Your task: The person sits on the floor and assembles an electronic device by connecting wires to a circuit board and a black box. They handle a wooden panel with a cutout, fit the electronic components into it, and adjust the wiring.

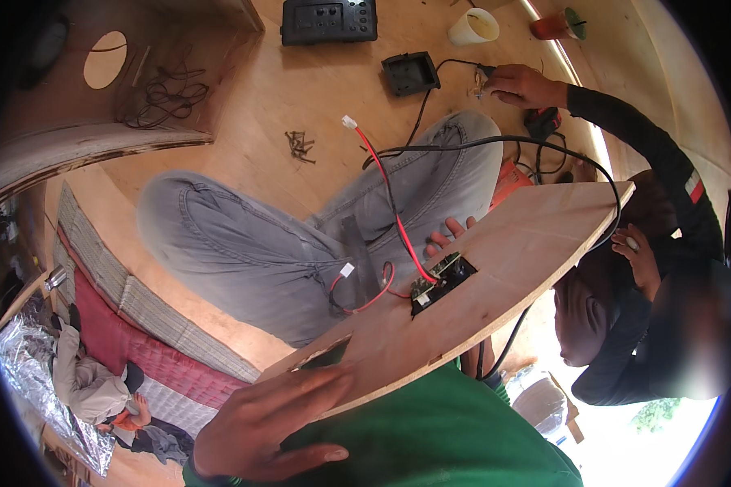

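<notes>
While the panel lies tilted across the person's lap, the left hand rests flat on its near end, fingers spread and relaxed, gripping nothing. It partly covers a rectangular cutout at that end. The right hand is under the panel's far edge; only its fingertips show above the edge, just beside the black module, and whether it is clasping the panel cannot be told.

The module sits in an opening near the middle of the panel's far edge. Red and black wires run from it up to a white plug; a shorter red loop ends in a second white plug over the grey trouser leg.

A thick black cable arcs past the panel's right corner.

On the plywood floor:
- a black box at the top edge;
- a small black frame;
- a white cup;
- a cluster of dark screws.

A second person in a dark sleeve sits to the right. One hand of theirs holds a tool at the floor; the other hand is near the panel's right corner.
</notes>
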Tool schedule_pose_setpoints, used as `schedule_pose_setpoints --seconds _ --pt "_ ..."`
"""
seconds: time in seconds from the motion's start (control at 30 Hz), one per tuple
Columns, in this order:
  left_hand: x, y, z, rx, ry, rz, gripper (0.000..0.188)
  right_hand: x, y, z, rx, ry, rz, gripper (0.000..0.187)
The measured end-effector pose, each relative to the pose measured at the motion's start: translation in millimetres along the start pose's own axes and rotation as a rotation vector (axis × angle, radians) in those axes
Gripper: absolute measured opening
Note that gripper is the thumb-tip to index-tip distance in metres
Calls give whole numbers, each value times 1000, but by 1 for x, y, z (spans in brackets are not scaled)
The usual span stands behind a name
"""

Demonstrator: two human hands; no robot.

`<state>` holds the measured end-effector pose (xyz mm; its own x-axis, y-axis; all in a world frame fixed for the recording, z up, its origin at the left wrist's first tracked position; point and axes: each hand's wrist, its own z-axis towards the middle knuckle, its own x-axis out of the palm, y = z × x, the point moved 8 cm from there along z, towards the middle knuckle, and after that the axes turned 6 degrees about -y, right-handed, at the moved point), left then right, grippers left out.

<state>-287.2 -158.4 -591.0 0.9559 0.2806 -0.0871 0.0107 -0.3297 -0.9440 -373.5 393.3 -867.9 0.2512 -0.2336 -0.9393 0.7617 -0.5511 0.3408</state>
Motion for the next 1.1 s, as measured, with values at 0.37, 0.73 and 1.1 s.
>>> schedule_pose_setpoints --seconds 0.37,0.73,1.1 --pt "3 -13 1 -16 -125 176 76 84 370 89 1172 -1648 1750 110" --pt "23 -20 -4 -28 -57 199 66 17 297 64 1134 -1272 951 80" --pt "38 5 -9 67 -73 -7 53 -12 -23 -6 93 143 46 48"
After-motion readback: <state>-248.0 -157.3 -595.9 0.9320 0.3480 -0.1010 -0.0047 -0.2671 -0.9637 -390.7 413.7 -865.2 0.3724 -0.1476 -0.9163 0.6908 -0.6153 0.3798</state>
